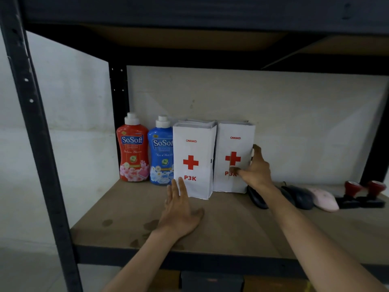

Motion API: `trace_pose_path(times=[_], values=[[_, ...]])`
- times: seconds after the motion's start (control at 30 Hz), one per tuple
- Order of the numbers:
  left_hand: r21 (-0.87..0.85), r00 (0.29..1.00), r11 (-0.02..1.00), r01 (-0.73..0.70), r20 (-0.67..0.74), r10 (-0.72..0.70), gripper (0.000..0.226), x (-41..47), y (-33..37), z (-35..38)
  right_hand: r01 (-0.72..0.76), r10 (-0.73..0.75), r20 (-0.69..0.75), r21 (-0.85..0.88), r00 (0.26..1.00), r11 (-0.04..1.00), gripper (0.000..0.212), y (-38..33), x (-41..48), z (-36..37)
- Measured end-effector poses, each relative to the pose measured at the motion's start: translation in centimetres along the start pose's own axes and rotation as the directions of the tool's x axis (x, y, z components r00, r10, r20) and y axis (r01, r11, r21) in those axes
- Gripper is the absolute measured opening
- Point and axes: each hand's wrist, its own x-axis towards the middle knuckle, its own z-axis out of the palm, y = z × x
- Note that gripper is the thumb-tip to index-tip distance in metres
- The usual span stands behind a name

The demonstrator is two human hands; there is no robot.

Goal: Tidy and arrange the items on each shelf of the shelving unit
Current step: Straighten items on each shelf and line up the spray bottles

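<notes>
Two white first-aid boxes with red crosses stand side by side on the brown shelf board [117,209]. My left hand [181,209] lies flat and open, fingertips touching the bottom left corner of the left box [193,150]. My right hand [255,170] grips the right box [232,142] at its right edge, thumb on the front and fingers round the side. Left of the boxes stand a red detergent bottle [133,150] and a blue detergent bottle [161,152], both upright against the back.
To the right of the boxes lie two dark computer mice [303,197], a pink mouse [324,199] and two red-topped stamps [362,192]. A black steel post [35,133] rises on the left. The shelf above hangs low overhead.
</notes>
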Motion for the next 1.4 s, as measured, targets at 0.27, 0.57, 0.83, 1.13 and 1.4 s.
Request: trace_pose_path(times=[0.27,0.57,0.83,1.13,1.4], values=[[0.184,0.978,0.983,-0.014,0.208,-0.025,0.081,-2.0,0.1,-1.7,0.335,-0.35,-0.297,-0.104,0.888,0.937,0.077,-6.7,-1.7,0.1],[0.21,0.957,0.977,-0.033,0.29,-0.03,0.076,-3.7,-1.0,-2.9,0.658,-0.317,0.584,-0.58,0.747,0.48,0.108,-15.2,1.6,2.1],[0.185,0.963,0.983,-0.017,0.266,-0.033,0.077,-3.3,-1.6,-2.3,0.715,-0.369,0.625,-0.496,0.688,0.492,0.105,-15.4,3.5,2.5],[0.151,0.966,0.988,-0.042,0.259,0.001,0.074,-3.5,-1.2,-2.8,0.734,-0.411,0.626,-0.435,0.663,0.521,0.099,-14.4,4.8,2.0],[0.135,0.965,0.99,-0.03,0.262,-0.006,0.075,-3.4,-1.5,-2.7,0.58,-0.261,0.651,-0.339,0.713,0.74,0.069,-17.2,5.3,0.9]])
